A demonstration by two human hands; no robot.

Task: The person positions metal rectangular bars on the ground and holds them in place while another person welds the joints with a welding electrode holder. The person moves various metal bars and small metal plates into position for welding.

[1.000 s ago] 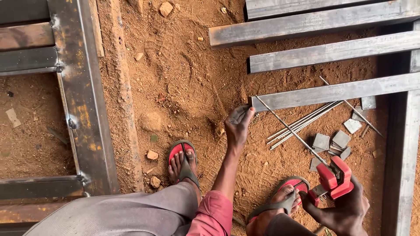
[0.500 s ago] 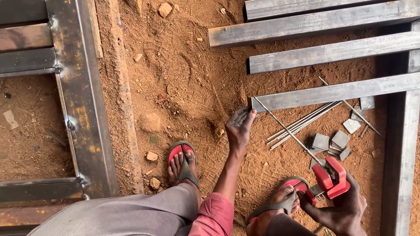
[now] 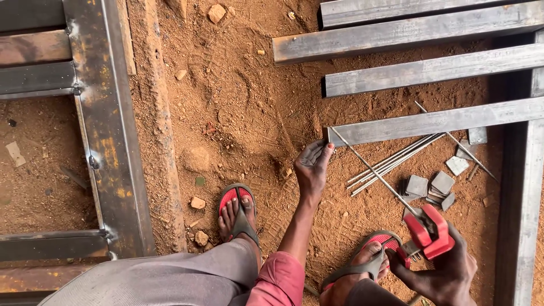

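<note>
One thin welding rod (image 3: 371, 170) runs slantwise from the red electrode holder (image 3: 428, 232), low on the right, up to the cut end of the nearest steel tube (image 3: 436, 120). I see my right hand (image 3: 447, 272) wrapped tight around the holder's handle, with the rod clamped in the holder. My left hand (image 3: 313, 164) reaches forward, fingers loosely curled and part open, its fingertips at the rod's far tip by the tube end; I cannot tell whether they pinch it. Just beyond the rod lie a bundle of spare rods (image 3: 394, 161) and a heap of small square metal plates (image 3: 430, 186) on the red dirt ground (image 3: 238, 102). My feet wear red flip-flops (image 3: 237, 207). A welded steel frame (image 3: 107, 141) lies well apart on the left.
</note>
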